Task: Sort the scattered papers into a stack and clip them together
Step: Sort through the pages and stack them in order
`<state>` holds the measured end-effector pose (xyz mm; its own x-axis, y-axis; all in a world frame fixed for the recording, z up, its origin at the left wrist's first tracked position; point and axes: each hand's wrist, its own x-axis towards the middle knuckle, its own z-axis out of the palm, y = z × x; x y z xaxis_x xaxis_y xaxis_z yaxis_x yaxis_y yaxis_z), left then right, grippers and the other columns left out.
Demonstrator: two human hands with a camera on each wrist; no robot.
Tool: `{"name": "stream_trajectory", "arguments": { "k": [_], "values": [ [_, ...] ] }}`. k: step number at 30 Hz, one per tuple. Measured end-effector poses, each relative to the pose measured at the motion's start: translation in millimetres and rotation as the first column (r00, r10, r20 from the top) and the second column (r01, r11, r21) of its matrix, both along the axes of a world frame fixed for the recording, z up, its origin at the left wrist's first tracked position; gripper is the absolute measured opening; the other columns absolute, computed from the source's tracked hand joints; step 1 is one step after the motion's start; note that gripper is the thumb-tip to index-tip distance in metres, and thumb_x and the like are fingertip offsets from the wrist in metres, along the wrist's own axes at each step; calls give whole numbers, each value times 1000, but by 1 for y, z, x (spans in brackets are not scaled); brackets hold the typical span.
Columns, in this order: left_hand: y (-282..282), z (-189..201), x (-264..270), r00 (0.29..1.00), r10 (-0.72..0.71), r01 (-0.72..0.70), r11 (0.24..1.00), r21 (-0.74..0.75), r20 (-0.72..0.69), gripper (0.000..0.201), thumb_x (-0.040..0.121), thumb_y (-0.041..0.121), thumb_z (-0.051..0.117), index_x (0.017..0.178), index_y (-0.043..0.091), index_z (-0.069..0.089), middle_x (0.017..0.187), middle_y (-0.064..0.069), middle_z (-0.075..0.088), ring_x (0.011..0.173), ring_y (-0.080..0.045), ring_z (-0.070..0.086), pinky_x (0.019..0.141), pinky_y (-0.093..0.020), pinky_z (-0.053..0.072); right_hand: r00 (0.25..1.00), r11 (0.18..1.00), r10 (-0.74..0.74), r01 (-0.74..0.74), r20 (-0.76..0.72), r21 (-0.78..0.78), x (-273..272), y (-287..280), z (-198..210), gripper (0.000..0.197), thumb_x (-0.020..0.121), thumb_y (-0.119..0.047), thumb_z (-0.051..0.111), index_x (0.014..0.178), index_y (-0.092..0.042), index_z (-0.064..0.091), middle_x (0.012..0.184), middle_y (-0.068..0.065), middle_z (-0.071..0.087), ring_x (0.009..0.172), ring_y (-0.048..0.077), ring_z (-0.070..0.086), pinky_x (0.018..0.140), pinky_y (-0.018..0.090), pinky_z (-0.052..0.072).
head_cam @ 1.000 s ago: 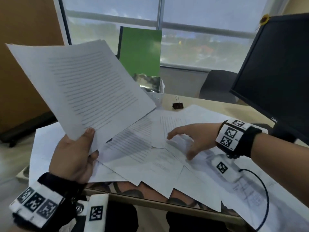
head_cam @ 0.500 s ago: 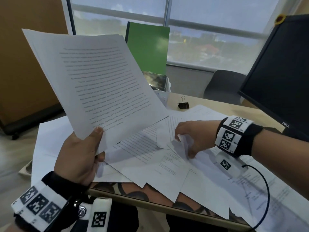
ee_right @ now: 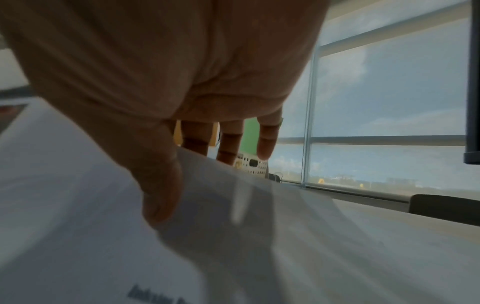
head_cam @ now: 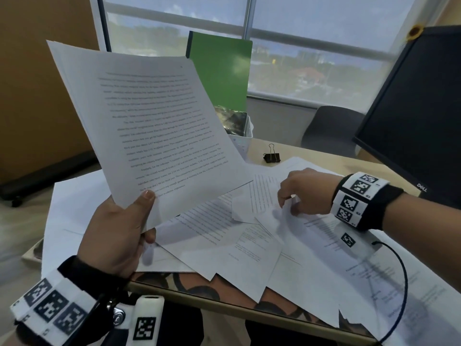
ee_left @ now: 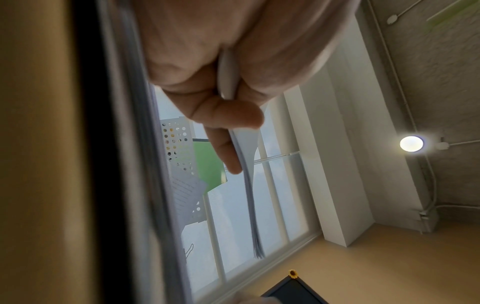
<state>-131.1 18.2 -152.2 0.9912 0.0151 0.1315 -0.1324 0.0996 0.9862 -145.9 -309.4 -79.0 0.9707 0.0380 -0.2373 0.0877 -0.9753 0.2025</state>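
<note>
My left hand (head_cam: 119, 236) holds a stack of printed papers (head_cam: 152, 121) up above the desk's left side, thumb on top and fingers beneath; the left wrist view shows the stack (ee_left: 249, 185) edge-on between thumb and fingers. My right hand (head_cam: 301, 193) pinches the lifted corner of a loose sheet (head_cam: 282, 216) among the scattered papers (head_cam: 224, 236) on the desk; in the right wrist view the thumb (ee_right: 161, 185) presses on that curled sheet (ee_right: 233, 216). A black binder clip (head_cam: 271, 156) sits on the bare desk beyond the papers.
A dark monitor (head_cam: 414, 116) stands at the right. A green folder (head_cam: 222, 73) leans behind a white perforated bin (head_cam: 243, 139) at the back. A dark chair (head_cam: 329, 131) is beyond the desk. Papers overhang the near desk edge (head_cam: 224, 299).
My left hand has raised the stack and turned it more upright. My right hand went from flat on the papers to curling and pinching up a sheet's corner.
</note>
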Motion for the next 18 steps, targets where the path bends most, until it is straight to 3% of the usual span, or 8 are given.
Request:
{"name": "stream_trajectory", "arguments": {
  "k": [3, 4, 6, 8, 10, 13, 16, 18],
  "values": [
    [-1, 0, 0, 1000, 0, 0, 1000, -29, -8, 15, 106, 23, 55, 95, 32, 61, 65, 25, 70, 47, -7, 58, 39, -18, 46, 998, 997, -31, 27, 61, 75, 1, -7, 19, 27, 83, -29, 73, 77, -53, 60, 102, -18, 63, 101, 12, 59, 95, 37, 51],
    [-1, -2, 1, 1000, 0, 0, 1000, -31, -6, 15, 106, 22, 55, 96, 30, 62, 66, 25, 71, 45, -7, 56, 38, -18, 46, 995, 994, -36, 26, 93, 106, 0, -10, 30, 30, 84, -31, 74, 76, -54, 57, 103, -20, 63, 100, 11, 60, 97, 38, 52],
    [-2, -3, 1, 1000, -7, 7, 1000, -9, 0, 16, 106, 22, 55, 96, 29, 64, 68, 21, 72, 42, -5, 52, 39, -21, 46, 983, 984, -49, 17, 178, 178, -5, -13, 55, 27, 88, -34, 73, 82, -55, 58, 104, -23, 65, 100, 11, 63, 99, 43, 51],
    [-2, -4, 1, 1000, -9, 9, 999, 35, -1, 17, 107, 25, 56, 94, 28, 66, 71, 14, 72, 50, -12, 54, 46, -29, 49, 959, 971, -35, -35, 282, 238, -13, -11, 82, 24, 93, -27, 69, 85, -48, 60, 99, -21, 66, 98, 11, 63, 97, 43, 51],
    [-1, -4, 1, 1000, -23, 21, 993, 116, 21, 18, 106, 27, 55, 93, 29, 67, 71, 9, 70, 56, -19, 53, 51, -34, 51, 916, 960, -25, -89, 401, 265, -20, -4, 107, 22, 96, -18, 64, 89, -39, 62, 95, -14, 66, 94, 14, 61, 88, 32, 47],
    [-5, -3, -2, 989, -104, 78, 972, 220, 106, 20, 107, 20, 53, 93, 25, 66, 61, 7, 64, 43, -10, 48, 44, -23, 46, 794, 946, -3, -195, 608, 259, -22, 4, 138, 9, 97, -10, 60, 102, -16, 65, 96, 0, 64, 91, 18, 56, 71, 21, 37],
    [-15, 3, -5, 970, -197, 154, 951, 267, 140, 18, 105, 21, 56, 91, 22, 66, 55, -2, 59, 40, -14, 46, 42, -20, 41, 702, 932, 52, -289, 710, 218, -22, 18, 160, 13, 99, -15, 59, 110, -16, 66, 105, -1, 65, 98, 17, 57, 80, 26, 39],
    [-25, 11, -9, 956, -268, 246, 954, 168, 121, 13, 98, 31, 61, 94, 22, 70, 68, -8, 63, 46, -21, 46, 39, -25, 41, 657, 913, 94, -356, 748, 198, -17, 29, 168, 16, 100, -18, 58, 113, -13, 66, 110, 1, 65, 100, 17, 57, 82, 25, 38]
  ]
}}
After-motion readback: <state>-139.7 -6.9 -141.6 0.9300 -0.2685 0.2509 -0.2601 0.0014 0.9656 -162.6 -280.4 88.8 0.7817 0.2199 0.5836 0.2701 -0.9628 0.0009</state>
